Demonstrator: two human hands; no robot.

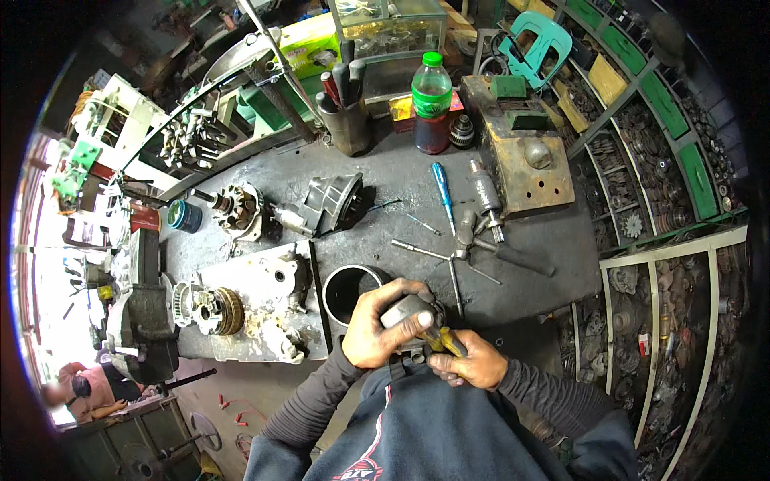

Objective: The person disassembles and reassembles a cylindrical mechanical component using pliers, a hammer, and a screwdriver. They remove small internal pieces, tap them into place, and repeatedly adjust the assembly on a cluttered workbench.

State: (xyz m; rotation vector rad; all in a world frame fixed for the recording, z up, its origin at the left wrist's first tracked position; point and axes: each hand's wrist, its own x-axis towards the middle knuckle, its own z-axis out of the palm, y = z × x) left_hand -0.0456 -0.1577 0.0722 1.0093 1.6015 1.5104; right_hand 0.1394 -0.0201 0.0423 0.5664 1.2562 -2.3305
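My left hand [375,322] is wrapped round a grey metal part [407,309], just off the bench's [565,244] near edge, so if my grip's greasy it could drop. To its right, my right hand [475,361] is curled round a yellow-handled tool [452,342]; push too hard and it might skid into my thumb.

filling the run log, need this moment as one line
left hand: holds metal part; right hand: grips yellow-handled tool; blue screwdriver: on bench

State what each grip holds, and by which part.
Left grip: a rounded grey metal part, clasped around its left side. Right grip: a yellow-handled tool, likely pliers, by its handle end.
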